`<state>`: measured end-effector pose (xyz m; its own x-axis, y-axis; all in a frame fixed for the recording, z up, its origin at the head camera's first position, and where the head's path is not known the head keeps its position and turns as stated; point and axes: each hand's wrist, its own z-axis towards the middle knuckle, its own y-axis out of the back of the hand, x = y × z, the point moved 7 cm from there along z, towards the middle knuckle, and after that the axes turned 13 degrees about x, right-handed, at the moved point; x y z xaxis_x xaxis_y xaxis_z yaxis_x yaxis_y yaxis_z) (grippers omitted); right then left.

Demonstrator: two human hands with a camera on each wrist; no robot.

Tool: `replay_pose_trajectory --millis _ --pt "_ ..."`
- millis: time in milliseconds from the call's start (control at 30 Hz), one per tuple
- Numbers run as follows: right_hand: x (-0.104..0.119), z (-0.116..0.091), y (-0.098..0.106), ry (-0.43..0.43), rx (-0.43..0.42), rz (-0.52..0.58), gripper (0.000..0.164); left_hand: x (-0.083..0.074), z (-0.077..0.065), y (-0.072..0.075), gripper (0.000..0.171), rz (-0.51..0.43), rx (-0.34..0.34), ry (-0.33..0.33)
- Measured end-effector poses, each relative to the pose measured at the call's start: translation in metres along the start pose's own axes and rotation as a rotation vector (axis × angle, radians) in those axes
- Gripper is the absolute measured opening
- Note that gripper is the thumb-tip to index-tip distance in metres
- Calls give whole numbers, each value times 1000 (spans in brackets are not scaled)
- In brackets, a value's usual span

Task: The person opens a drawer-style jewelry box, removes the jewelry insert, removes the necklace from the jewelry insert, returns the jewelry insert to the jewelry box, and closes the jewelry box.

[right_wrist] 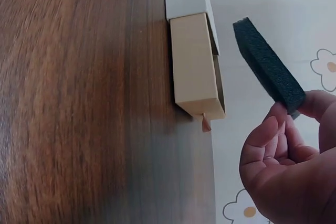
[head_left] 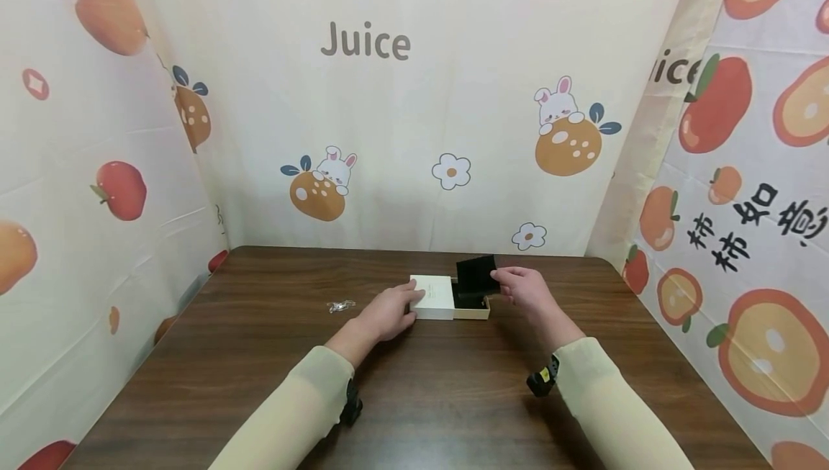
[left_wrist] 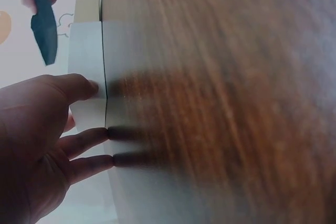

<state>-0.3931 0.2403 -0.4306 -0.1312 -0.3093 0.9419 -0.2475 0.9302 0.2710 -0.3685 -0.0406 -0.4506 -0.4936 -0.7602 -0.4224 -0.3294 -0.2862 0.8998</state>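
Observation:
A small white drawer box (head_left: 432, 296) lies on the table, its cream inner drawer (head_left: 476, 314) slid partway out to the right. My left hand (head_left: 387, 312) holds the white sleeve at its left end, with thumb and fingers spread around it in the left wrist view. Above the drawer, my right hand (head_left: 523, 288) pinches a black foam pad (head_left: 476, 273) by its edge between thumb and fingers. In the right wrist view the pad (right_wrist: 269, 64) is tilted and apart from the box. The drawer's interior looks black. A small ribbon tab (right_wrist: 206, 125) sticks out from the drawer's end.
A small shiny silver item (head_left: 340, 306), too small to make out, lies left of the box. The brown wooden table (head_left: 427, 398) ends at a printed curtain (head_left: 401, 110) behind, with more curtain on both sides. Dark devices are strapped at both wrists.

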Motion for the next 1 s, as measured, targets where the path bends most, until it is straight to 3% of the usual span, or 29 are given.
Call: replay_pose_trajectory --millis 400,667,1000 --pt "-9 2 -1 -41 34 -111 29 -1 -1 1 51 -8 -4 3" --pt "-14 3 -5 -89 49 -111 27 -1 -1 1 50 -3 -2 6" --pt "-16 10 -15 -79 23 -129 42 -2 -2 1 51 6 -11 2"
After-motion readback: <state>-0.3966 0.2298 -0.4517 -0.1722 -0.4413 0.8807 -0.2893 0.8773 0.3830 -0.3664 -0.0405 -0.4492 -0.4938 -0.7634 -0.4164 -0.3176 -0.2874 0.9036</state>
